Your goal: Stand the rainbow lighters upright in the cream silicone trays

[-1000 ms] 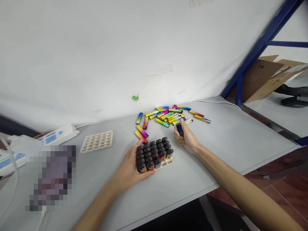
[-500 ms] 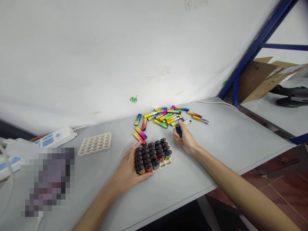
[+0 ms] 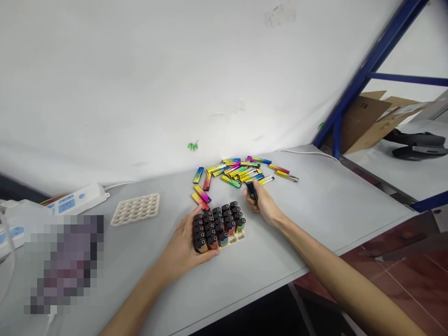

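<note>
A cream tray (image 3: 241, 237) holds several upright lighters (image 3: 219, 227) with black tops; two slots at its near right corner hold no lighter. My left hand (image 3: 185, 247) wraps the tray's left side, thumb along the front edge and fingers beside the back left. Closed round a dark lighter (image 3: 252, 190), my right hand (image 3: 261, 200) is raised just behind and right of the tray. Behind both hands lies a loose pile of shiny multicoloured lighters (image 3: 241, 172). Two of them, one red-yellow (image 3: 200, 200), lie by my left fingertips.
An unfilled cream tray (image 3: 136, 209) lies at the left. Beyond it are a white power strip (image 3: 79, 198) and a pixelated object (image 3: 68, 263). A wall stands behind the grey table (image 3: 280, 261). At the right are a blue frame (image 3: 336, 135), cardboard (image 3: 367, 116) and a black object (image 3: 420, 144).
The view has shifted slightly. The dark lighter in my right hand has tilted and shows more of its body. My left hand stays at the tray.
</note>
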Motion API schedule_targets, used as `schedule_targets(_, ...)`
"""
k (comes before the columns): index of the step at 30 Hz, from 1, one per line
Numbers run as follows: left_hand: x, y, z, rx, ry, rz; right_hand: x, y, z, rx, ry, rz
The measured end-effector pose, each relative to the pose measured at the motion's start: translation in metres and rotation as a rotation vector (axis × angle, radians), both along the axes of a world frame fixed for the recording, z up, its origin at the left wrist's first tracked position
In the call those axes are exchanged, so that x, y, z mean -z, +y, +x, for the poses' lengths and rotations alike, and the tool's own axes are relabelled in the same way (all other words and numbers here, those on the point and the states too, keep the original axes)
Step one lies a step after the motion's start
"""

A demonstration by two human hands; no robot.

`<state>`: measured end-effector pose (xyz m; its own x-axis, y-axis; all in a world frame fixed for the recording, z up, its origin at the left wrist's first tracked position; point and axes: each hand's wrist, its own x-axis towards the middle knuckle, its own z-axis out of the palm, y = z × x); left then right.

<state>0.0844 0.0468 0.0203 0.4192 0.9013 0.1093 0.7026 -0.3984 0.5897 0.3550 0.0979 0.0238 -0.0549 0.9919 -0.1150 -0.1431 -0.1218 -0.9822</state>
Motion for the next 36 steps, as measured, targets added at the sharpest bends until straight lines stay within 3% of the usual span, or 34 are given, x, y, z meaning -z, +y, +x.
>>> schedule_targets(7, 0.0, -0.002, 0.001, -0.022, -0.022, -0.009, -0.024, -0.034, 0.015, 0.011, -0.525, 0.351)
schedule_targets(13, 0.0, 0.001, 0.003, 0.009, -0.028, -0.003, -0.052, -0.08, 0.018, 0.122, -0.563, 0.467)
schedule_targets(16, 0.001, 0.002, 0.002, 0.026, -0.025, 0.013, -0.052, -0.095, 0.006, 0.084, -0.636, 0.498)
schedule_targets(19, 0.0, 0.0, 0.002, 0.036, -0.028, 0.029, -0.043, -0.1, -0.011, 0.017, -0.722, 0.456)
schedule_targets(24, -0.003, -0.003, 0.003, 0.028, -0.02, 0.0, -0.027, -0.103, -0.033, 0.025, -0.826, 0.386)
schedule_targets(30, -0.004, -0.002, 0.003, 0.032, -0.035, 0.018, -0.034, -0.104, -0.036, 0.086, -0.944, 0.468)
schedule_targets(33, -0.005, 0.0, 0.004, 0.032, -0.028, 0.007, -0.041, -0.081, -0.019, 0.187, -0.95, 0.482)
schedule_targets(36, -0.007, 0.0, 0.004, 0.026, -0.022, -0.009, -0.038, -0.037, 0.006, 0.273, -1.118, 0.4)
